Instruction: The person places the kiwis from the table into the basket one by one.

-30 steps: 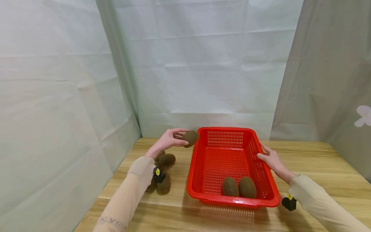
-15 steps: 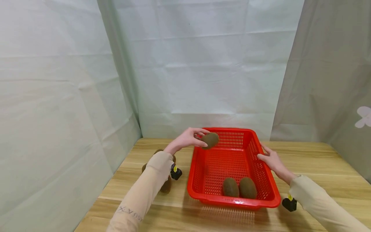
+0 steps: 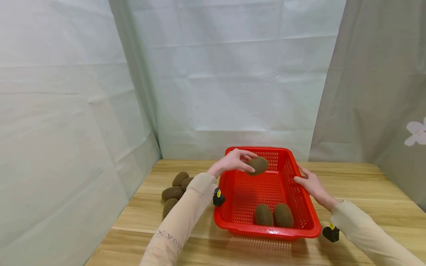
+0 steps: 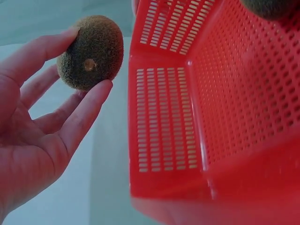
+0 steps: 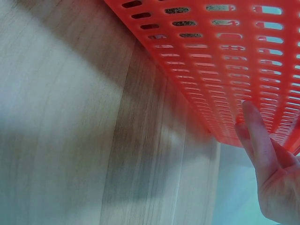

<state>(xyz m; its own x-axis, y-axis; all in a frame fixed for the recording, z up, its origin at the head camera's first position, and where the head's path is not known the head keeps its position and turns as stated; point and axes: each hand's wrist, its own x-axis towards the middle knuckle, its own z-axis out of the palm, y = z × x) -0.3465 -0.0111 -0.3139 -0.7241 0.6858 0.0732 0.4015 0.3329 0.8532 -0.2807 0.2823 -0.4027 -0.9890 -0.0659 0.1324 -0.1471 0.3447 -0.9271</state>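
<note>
A brown, fuzzy kiwi (image 3: 257,166) is pinched between the thumb and fingers of my left hand (image 3: 235,161), above the far left part of a red plastic basket (image 3: 266,231). The left wrist view shows that kiwi (image 4: 93,51) at my left fingertips, its stem end towards the camera. Two kiwis (image 3: 283,215) lie side by side on the basket floor near its front wall. My right hand (image 3: 313,186) holds the basket's right rim, thumb at the rim and fingers along the outside wall, as the right wrist view shows of those fingers (image 5: 260,140).
Several more kiwis (image 3: 172,193) lie grouped on the wooden table (image 3: 133,236) left of the basket, partly hidden by my left sleeve (image 3: 186,214). Pale cloth sheets (image 3: 233,92) hang behind the table and at its sides.
My left hand has carried its kiwi rightwards from beside the basket's left rim to over the basket, uncovering more of the grouped kiwis. The right hand and basket have stayed in place.
</note>
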